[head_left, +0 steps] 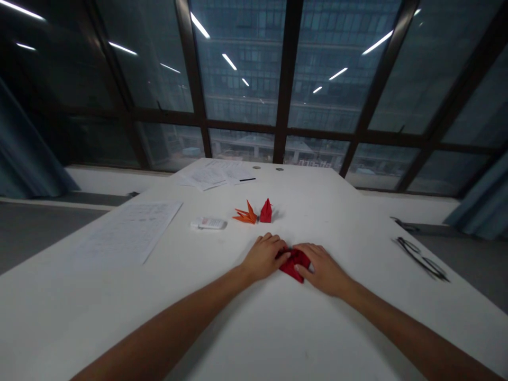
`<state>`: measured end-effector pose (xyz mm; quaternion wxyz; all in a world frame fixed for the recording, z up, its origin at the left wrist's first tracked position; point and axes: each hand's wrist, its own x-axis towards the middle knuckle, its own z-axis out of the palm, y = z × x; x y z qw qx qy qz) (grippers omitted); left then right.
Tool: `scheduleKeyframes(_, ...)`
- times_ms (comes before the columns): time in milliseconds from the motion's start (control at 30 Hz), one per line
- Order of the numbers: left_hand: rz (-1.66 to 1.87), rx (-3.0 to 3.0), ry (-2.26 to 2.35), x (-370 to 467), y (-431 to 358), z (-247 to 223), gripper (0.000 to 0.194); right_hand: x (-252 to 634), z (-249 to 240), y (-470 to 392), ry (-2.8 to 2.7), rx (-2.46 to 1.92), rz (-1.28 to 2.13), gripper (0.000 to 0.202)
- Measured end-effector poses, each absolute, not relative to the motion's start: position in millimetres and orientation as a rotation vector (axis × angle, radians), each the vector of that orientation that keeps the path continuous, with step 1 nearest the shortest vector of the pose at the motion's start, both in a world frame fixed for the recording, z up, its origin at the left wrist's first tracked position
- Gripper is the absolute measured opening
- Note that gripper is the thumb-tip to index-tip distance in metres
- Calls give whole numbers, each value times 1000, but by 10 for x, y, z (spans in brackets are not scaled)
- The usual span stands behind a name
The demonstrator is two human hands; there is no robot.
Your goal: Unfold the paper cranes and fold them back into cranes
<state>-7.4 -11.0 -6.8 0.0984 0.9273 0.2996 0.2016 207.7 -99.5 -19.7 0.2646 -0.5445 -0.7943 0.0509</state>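
Grasping small red folded-paper piece (294, 268) on smooth white table (254, 323), closing grip of left hand (263, 258) at left side, right hand (326, 271) at right. Probably handling as light, thin, easily creased; likely calling for gentle hold along outer edges.

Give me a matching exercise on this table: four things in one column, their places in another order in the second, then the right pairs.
Things
1. Orange folded-paper figure
2. Black-framed glasses
3. Red piece of paper
4. White labelled plastic object

Places
A. Under the fingers of the left hand and right hand
B. Between the large printed sheet and the orange figure
C. Next to the upright red folded-paper figure
D. Near the right edge of the white table

Pairs: 1-C, 2-D, 3-A, 4-B
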Motion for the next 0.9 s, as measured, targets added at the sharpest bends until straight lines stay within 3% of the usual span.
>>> scheduleKeyframes(233,653,2647,946,-21,55,-201,25,2075,-293,-966,-2043,-1514,70,64)
scheduleKeyframes(300,680,2613,961,-23,63,-211,26,2040,-276,-977,-2021,-1532,55,61)
scheduleKeyframes(433,713,2594,937,-49,59,-204,45,1985,-257,-986,-1997,-1562,57,52)
scheduleKeyframes(700,687,2631,824,-47,112,-253,32,2132,-323,-966,-1933,-1576,140,52)
scheduleKeyframes(900,693,2603,798,-60,103,-211,26,2144,-289,-972,-1956,-1478,199,28)
